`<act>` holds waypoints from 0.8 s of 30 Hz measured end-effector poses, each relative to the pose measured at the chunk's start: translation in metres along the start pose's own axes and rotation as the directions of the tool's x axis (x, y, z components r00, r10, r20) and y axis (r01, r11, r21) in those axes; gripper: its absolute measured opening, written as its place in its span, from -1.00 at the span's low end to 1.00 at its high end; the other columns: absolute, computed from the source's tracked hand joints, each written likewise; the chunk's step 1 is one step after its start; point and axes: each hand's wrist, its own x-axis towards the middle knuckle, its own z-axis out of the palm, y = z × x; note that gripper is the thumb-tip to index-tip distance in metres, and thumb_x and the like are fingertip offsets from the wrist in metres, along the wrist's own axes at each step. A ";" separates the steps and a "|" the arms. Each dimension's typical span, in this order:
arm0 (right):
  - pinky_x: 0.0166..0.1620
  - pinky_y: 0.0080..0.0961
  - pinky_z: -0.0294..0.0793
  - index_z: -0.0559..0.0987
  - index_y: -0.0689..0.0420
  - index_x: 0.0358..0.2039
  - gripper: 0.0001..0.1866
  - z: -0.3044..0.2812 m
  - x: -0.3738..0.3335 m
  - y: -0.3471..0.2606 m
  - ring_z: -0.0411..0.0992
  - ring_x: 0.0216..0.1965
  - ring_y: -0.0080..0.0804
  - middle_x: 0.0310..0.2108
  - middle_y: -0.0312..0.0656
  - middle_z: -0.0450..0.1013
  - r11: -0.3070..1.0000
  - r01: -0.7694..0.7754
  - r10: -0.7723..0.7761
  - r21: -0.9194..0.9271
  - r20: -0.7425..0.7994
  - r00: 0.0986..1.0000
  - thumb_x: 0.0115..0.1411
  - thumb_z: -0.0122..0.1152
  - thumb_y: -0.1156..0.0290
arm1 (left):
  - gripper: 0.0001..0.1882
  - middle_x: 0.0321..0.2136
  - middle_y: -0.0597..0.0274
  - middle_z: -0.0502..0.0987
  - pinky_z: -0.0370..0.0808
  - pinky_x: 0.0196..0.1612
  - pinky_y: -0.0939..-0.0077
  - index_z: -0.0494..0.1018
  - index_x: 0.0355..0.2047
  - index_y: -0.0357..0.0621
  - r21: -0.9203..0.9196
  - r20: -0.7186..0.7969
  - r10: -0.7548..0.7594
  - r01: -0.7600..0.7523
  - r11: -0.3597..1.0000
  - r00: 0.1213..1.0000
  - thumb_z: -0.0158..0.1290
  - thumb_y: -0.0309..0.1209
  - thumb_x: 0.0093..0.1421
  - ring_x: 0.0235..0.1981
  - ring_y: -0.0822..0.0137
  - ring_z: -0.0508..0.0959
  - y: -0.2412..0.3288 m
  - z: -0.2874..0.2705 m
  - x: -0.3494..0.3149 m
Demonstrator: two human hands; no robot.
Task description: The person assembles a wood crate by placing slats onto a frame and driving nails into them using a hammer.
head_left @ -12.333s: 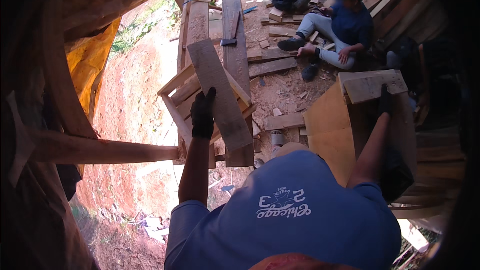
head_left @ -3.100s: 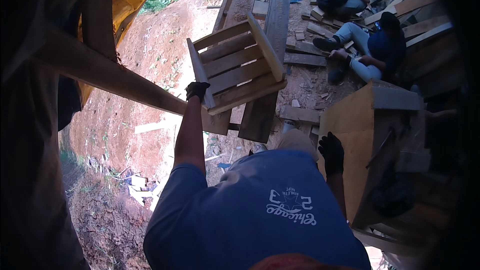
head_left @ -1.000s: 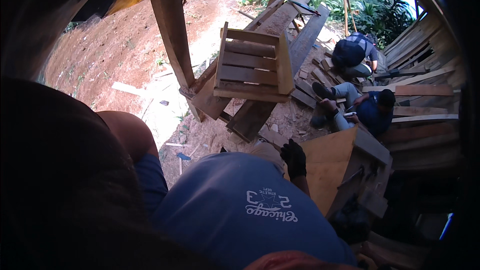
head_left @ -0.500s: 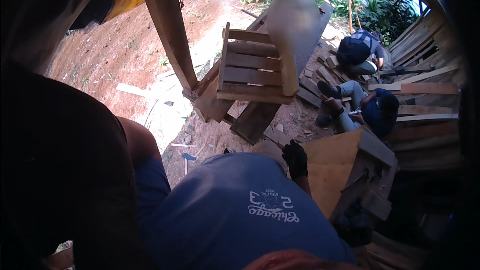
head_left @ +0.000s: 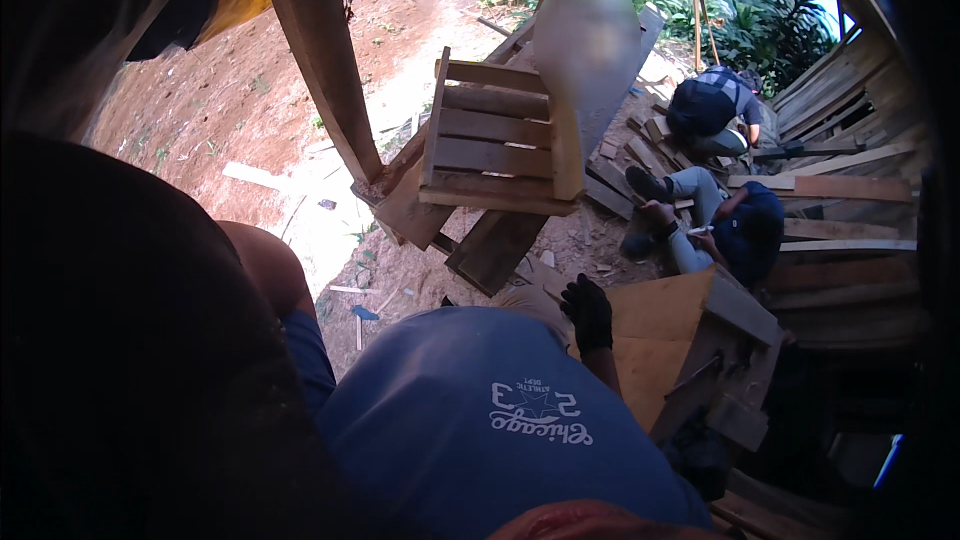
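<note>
My right hand [head_left: 588, 310], in a black glove, hangs at my right side beside my blue shirt. Its fingers are loosely bent and a little apart, and nothing shows in them. Nearest to it is a yellowish wooden panel [head_left: 645, 325], the face of a box-like piece; I cannot tell whether they touch. My left hand is out of view. A large dark shape and part of a bare limb [head_left: 265, 260] fill the left side. Ahead, a slatted wooden frame [head_left: 495, 127] lies on a plank bench [head_left: 495, 252], its far right corner hidden behind a blurred patch.
A slanting timber post [head_left: 320, 60] stands left of the bench. Toward the right, a seated person [head_left: 750, 225] and a person bent over [head_left: 712, 110] are among scattered boards [head_left: 645, 155]. More planks [head_left: 850, 187] lie along the right. Reddish soil slopes up at far left.
The surroundings have shifted slightly left in the view. My right hand stays beside the wooden panel, almost unchanged.
</note>
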 end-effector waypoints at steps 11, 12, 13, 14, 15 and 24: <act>-0.19 -0.25 0.63 0.55 0.12 0.21 -0.59 -0.016 -0.004 0.009 0.61 -0.17 -0.13 -0.09 -0.03 0.59 0.999 -0.028 0.028 0.026 -0.026 0.999 0.45 0.21 0.21 | -0.60 0.22 -0.03 0.58 0.43 0.35 0.24 0.54 0.19 -0.26 0.007 0.009 0.014 -0.014 1.000 1.000 0.11 -0.33 0.43 0.29 0.11 0.53 0.005 0.001 0.010; -0.20 -0.25 0.63 0.55 0.12 0.21 -0.59 -0.015 -0.006 0.010 0.61 -0.18 -0.13 -0.10 -0.03 0.59 0.999 -0.035 0.036 0.015 -0.036 0.999 0.45 0.21 0.21 | -0.60 0.22 -0.03 0.58 0.43 0.35 0.24 0.54 0.19 -0.26 0.008 0.010 0.016 -0.016 1.000 1.000 0.11 -0.33 0.43 0.29 0.11 0.53 0.004 0.001 0.009; -0.20 -0.26 0.63 0.55 0.12 0.20 -0.59 -0.017 -0.010 0.011 0.60 -0.18 -0.14 -0.10 -0.03 0.59 0.999 -0.032 0.032 0.019 -0.044 0.999 0.45 0.21 0.20 | -0.60 0.22 -0.03 0.58 0.43 0.35 0.24 0.54 0.19 -0.26 0.002 0.010 0.004 -0.004 1.000 1.000 0.11 -0.33 0.42 0.29 0.11 0.53 0.006 0.001 0.010; -0.21 -0.26 0.62 0.55 0.12 0.20 -0.59 -0.018 -0.011 0.012 0.60 -0.18 -0.14 -0.11 -0.04 0.59 0.999 -0.028 0.030 0.023 -0.052 0.998 0.45 0.20 0.19 | -0.60 0.22 -0.03 0.58 0.43 0.35 0.24 0.54 0.18 -0.26 0.004 0.006 0.004 -0.005 1.000 1.000 0.11 -0.33 0.42 0.29 0.11 0.52 0.005 0.003 0.010; -0.21 -0.27 0.62 0.56 0.12 0.20 -0.59 -0.016 -0.009 0.010 0.60 -0.19 -0.14 -0.12 -0.04 0.59 0.999 -0.021 0.022 0.027 -0.052 0.998 0.45 0.20 0.19 | -0.60 0.22 -0.03 0.58 0.43 0.35 0.24 0.54 0.18 -0.26 0.004 0.006 0.012 -0.012 1.000 1.000 0.12 -0.33 0.42 0.29 0.11 0.52 0.003 0.002 0.010; -0.21 -0.28 0.62 0.56 0.11 0.18 -0.57 -0.027 0.000 0.017 0.60 -0.19 -0.17 -0.10 -0.06 0.58 0.996 0.034 -0.031 0.083 -0.031 0.999 0.44 0.24 0.13 | -0.61 0.22 -0.03 0.58 0.42 0.36 0.22 0.55 0.18 -0.25 0.020 0.002 0.012 -0.012 1.000 1.000 0.12 -0.32 0.42 0.30 0.10 0.52 0.005 0.003 0.016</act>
